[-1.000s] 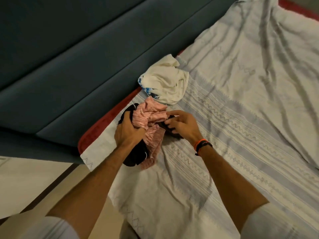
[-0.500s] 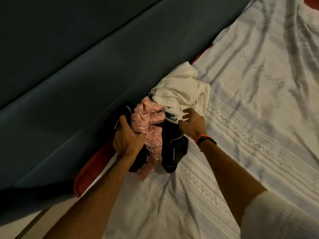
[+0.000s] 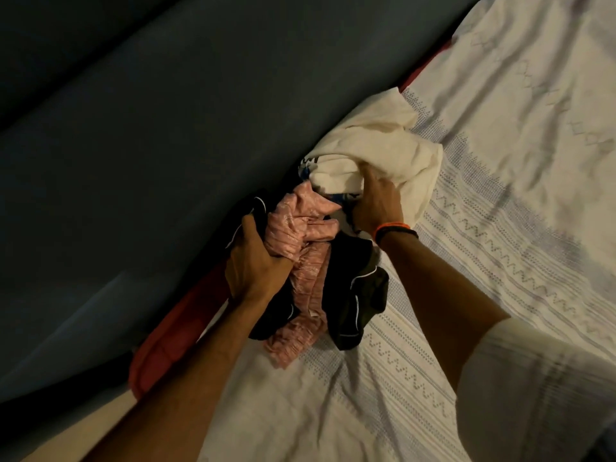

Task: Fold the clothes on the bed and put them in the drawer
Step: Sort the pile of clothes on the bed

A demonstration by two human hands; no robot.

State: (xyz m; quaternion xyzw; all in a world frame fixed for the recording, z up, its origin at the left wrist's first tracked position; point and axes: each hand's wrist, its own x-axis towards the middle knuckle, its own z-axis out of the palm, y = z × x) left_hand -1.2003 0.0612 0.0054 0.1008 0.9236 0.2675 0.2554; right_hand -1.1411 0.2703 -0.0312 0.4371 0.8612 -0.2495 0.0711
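Dim light fell across a bed whose patterned sheet (image 3: 466,261) ran diagonally through the head view, bordered on the far side by a dark padded headboard (image 3: 150,145), with a red underlayer (image 3: 166,345) showing at the mattress edge. Three crumpled garments lay bunched together against that edge. My left hand (image 3: 253,265) was clenched around a fistful of the pink garment (image 3: 300,238) together with part of the black garment (image 3: 353,295), the thumb hooked over a white-piped black hem. My right hand (image 3: 376,205), banded at the wrist, was grasping a fold of the cream garment (image 3: 386,145), though its fingertips were buried in the cloth and I could not tell how firm that grasp was. None of the clothes was folded, and no drawer appeared in view, so I judged the task to be at its start, with the pile being gathered or sorted.

The chief risk I saw was entanglement: the pink and black pieces were twisted through each other, so lifting one could drag the other off the near edge toward the floor. The cream garment touched the pink one, and pulling it free could scatter the heap. A loose end of the black piece hung outside the left grip and could slip away.
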